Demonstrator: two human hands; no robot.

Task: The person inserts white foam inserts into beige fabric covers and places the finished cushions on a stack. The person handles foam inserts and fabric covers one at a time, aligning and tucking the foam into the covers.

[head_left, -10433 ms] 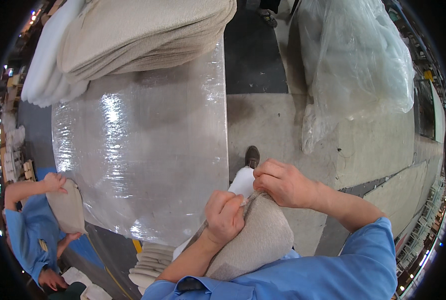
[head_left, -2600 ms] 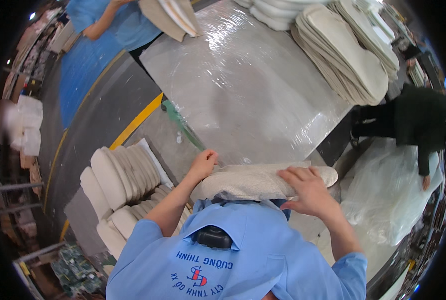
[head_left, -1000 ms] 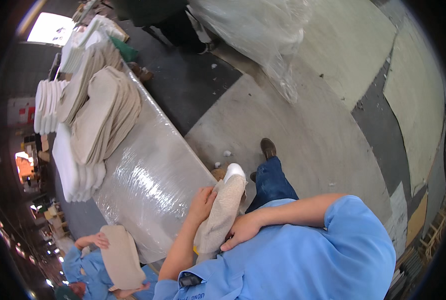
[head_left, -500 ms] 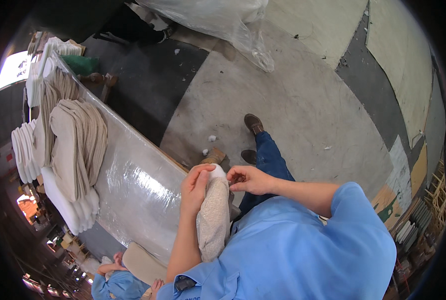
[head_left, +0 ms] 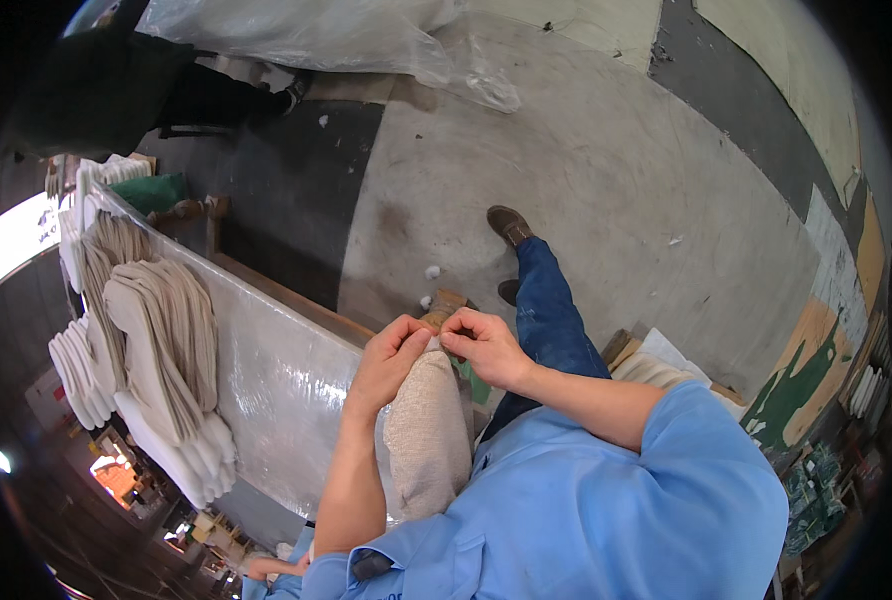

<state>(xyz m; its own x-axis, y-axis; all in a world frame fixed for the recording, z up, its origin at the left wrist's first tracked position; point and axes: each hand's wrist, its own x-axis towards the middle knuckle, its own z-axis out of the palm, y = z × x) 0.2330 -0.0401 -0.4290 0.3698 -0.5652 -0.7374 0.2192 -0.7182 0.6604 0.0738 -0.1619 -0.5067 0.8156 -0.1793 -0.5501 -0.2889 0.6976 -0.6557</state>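
Note:
A long pad covered in beige woven fabric (head_left: 428,430) lies between my forearms, upright against my front at the table's edge. A small bit of white material (head_left: 433,343) shows at its far end. My left hand (head_left: 391,362) pinches that end from the left, thumb and fingertips together. From the right, my right hand (head_left: 486,347) pinches the same end, its fingertips almost touching the left ones. Just what lies between the fingertips is too small to make out.
The plastic-covered table (head_left: 276,390) runs along my left. Beige fabric-covered pads (head_left: 161,330) and white pads (head_left: 181,450) are stacked on it. A co-worker's arm (head_left: 276,567) shows at lower left, and another person in dark clothes (head_left: 116,90) at upper left. Plastic sheeting (head_left: 366,45) lies ahead.
My right hand has moved in to the pad's far end and now pinches beside the left. Less white shows at that end. The view has shifted a little.

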